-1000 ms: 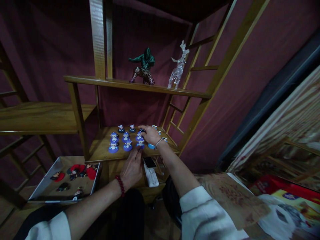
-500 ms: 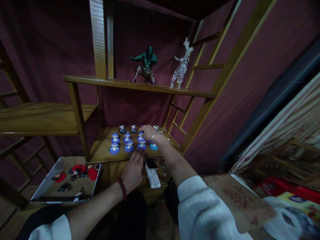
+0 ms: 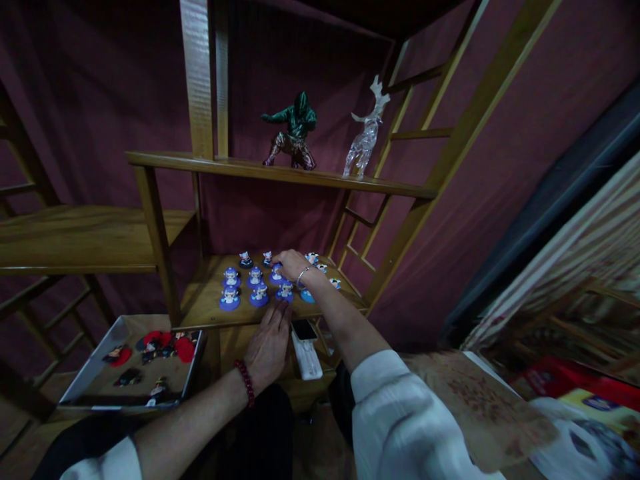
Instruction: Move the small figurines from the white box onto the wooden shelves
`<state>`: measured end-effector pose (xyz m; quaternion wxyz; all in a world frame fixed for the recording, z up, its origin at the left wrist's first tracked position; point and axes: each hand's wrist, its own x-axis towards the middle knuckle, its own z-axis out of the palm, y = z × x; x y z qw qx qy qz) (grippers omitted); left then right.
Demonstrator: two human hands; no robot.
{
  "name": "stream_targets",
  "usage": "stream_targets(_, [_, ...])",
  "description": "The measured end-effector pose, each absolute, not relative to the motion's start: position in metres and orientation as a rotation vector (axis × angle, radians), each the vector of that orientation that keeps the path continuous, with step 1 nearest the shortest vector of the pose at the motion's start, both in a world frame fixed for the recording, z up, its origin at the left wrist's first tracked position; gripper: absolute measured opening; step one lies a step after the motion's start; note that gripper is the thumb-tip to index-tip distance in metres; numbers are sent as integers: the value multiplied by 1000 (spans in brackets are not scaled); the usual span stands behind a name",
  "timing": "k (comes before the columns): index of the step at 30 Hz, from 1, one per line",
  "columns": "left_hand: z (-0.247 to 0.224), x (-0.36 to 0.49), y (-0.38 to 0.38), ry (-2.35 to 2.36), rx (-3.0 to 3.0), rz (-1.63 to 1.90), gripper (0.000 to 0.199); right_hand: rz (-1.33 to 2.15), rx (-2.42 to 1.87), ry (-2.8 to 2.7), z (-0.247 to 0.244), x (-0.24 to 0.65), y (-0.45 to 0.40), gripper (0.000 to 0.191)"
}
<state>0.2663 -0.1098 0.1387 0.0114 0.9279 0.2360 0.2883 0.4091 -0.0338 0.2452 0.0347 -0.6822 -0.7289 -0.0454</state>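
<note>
Rows of small figurines on round bases stand on the lower wooden shelf [image 3: 200, 308]. My right hand [image 3: 293, 265], with a silver bracelet, reaches over them from the right. Its fingers are closed at the top of a purple-based figurine [image 3: 277, 274] in the middle row; the fingertips are partly hidden. My left hand [image 3: 269, 341], wearing a dark red bead bracelet, lies with fingers stretched out at the shelf's front edge. Just beyond those fingertips is another purple-based figurine [image 3: 285, 291]. A blue-based figurine [image 3: 307, 295] and several black-and-white ones [image 3: 313, 259] are partly covered by my right arm.
On the upper shelf [image 3: 235, 165] are a green crouching statue [image 3: 296, 130] and a clear deer ornament [image 3: 363, 143]. A box [image 3: 111, 381] of red and black figurines sits lower left. A white device with a dark screen [image 3: 306, 353] lies beside my left hand.
My right hand has shifted slightly left, and the purple-based figurine under its fingers has moved left with it. My left hand stays at the shelf edge.
</note>
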Motion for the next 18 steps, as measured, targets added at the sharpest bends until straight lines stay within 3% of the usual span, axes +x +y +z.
stream_targets(18, [134,268,-108,780,2956,903,63,-60,-2128,-2193,239,410,-23,38])
